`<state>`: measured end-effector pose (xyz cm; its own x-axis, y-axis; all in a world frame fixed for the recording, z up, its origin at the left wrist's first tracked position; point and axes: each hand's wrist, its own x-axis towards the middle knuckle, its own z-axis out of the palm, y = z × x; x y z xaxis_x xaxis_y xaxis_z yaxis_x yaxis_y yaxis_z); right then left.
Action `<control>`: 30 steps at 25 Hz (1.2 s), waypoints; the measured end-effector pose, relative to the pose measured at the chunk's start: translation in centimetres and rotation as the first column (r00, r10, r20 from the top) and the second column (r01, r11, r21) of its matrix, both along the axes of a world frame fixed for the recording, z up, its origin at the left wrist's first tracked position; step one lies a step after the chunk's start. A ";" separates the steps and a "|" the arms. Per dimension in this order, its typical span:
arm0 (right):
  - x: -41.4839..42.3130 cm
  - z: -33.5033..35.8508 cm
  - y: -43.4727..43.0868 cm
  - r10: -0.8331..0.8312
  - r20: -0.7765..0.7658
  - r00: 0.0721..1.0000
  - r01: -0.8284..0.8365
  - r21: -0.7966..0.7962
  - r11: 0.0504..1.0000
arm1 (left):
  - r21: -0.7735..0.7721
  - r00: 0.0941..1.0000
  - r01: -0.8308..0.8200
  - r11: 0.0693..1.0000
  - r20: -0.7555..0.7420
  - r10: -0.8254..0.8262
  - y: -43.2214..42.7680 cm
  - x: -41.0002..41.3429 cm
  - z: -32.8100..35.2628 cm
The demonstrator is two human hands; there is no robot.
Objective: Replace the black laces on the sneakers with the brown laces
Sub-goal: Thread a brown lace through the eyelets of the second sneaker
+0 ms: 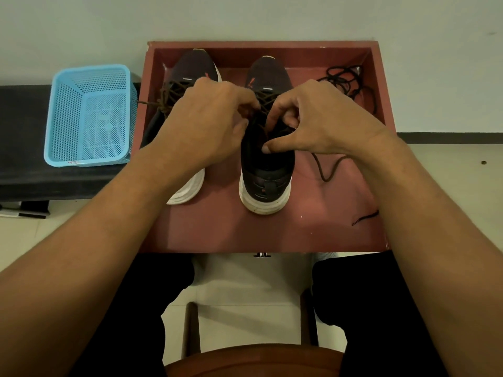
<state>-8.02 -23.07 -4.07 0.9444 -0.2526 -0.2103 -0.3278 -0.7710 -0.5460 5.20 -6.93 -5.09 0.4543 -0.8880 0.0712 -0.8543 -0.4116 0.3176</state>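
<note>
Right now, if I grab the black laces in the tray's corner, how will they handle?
Probably floppy: the black laces lie in loose tangled loops. Likely very light, being thin cord. They may lift as one clump.

Blue basket (89, 115) far left, on black bench (24, 137). Red tray (245, 232) ctr. Brown stool (253, 360) near, btm edge.

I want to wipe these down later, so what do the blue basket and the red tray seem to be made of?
Basket: moulded plastic, light blue with a slight sheen; the regular grid of small holes suggests it. Tray: probably painted wood or board, matte red-brown; pale chips at its corners hint at paint.
</note>
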 end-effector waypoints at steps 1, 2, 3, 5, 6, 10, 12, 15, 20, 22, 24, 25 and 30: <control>-0.2 0.0 -0.3 0.003 0.007 1.000 -0.003 0.022 1.000 | -0.033 1.000 0.002 0.999 -0.026 -0.002 -0.2 -0.1 0.2; -0.4 -0.1 -0.6 -0.002 0.015 1.000 0.002 0.052 0.999 | -0.045 0.999 -0.006 0.999 -0.048 0.004 -0.3 -0.1 0.2; -0.6 -0.2 -0.8 -0.013 0.023 1.000 0.011 0.077 0.997 | -0.048 0.998 -0.015 0.999 -0.063 0.012 -0.4 -0.1 0.3; -0.8 -0.3 -1.0 -0.041 0.031 0.999 0.038 0.097 0.995 | -0.050 0.996 -0.040 0.998 -0.079 0.036 -0.3 -0.2 0.4; -0.9 -0.4 -1.1 -0.056 0.031 0.998 0.053 0.093 0.994 | -0.048 0.995 -0.051 0.998 -0.085 0.047 -0.3 -0.3 0.4; -0.9 -0.6 -1.0 -0.105 0.005 0.994 0.105 0.042 0.994 | -0.003 0.990 -0.080 0.997 -0.113 0.079 -0.1 -0.5 0.3; -1.0 -0.6 -1.1 -0.138 -0.029 0.990 0.140 0.062 0.988 | 0.025 0.989 -0.079 0.997 -0.121 0.082 0.0 -0.5 0.6; -1.1 -0.6 -1.4 -0.183 -0.054 0.982 0.187 0.075 0.979 | 0.088 0.988 -0.097 0.991 -0.108 0.107 0.0 -0.1 1.0; -1.1 -0.4 -1.1 -0.197 -0.069 0.978 0.204 0.102 0.974 | 0.115 0.995 0.015 0.993 -0.097 -0.004 0.9 0.2 0.5; -1.0 -0.3 -0.7 -0.229 -0.052 0.972 0.234 0.140 0.962 | 0.076 0.996 0.029 0.997 -0.087 -0.022 0.9 0.0 0.3; -1.0 -0.1 -0.5 -0.287 -0.039 0.957 0.289 0.186 0.939 | 0.009 0.995 0.004 1.000 -0.101 -0.003 0.4 -0.3 0.3; -1.0 -0.1 -0.5 -0.305 -0.038 0.952 0.307 0.199 0.931 | -0.015 0.993 -0.005 1.000 -0.118 0.003 0.2 -0.4 0.3; -1.1 0.3 -0.2 -0.334 -0.050 0.941 0.336 0.237 0.912 | 0.051 0.976 -0.006 0.999 -0.215 0.016 0.5 -0.2 0.8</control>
<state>-9.09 -23.23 -3.79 0.8113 -0.4952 -0.3107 -0.5489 -0.4625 -0.6962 5.02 -6.44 -4.27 0.4639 -0.8828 -0.0737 -0.7633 -0.4405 0.4725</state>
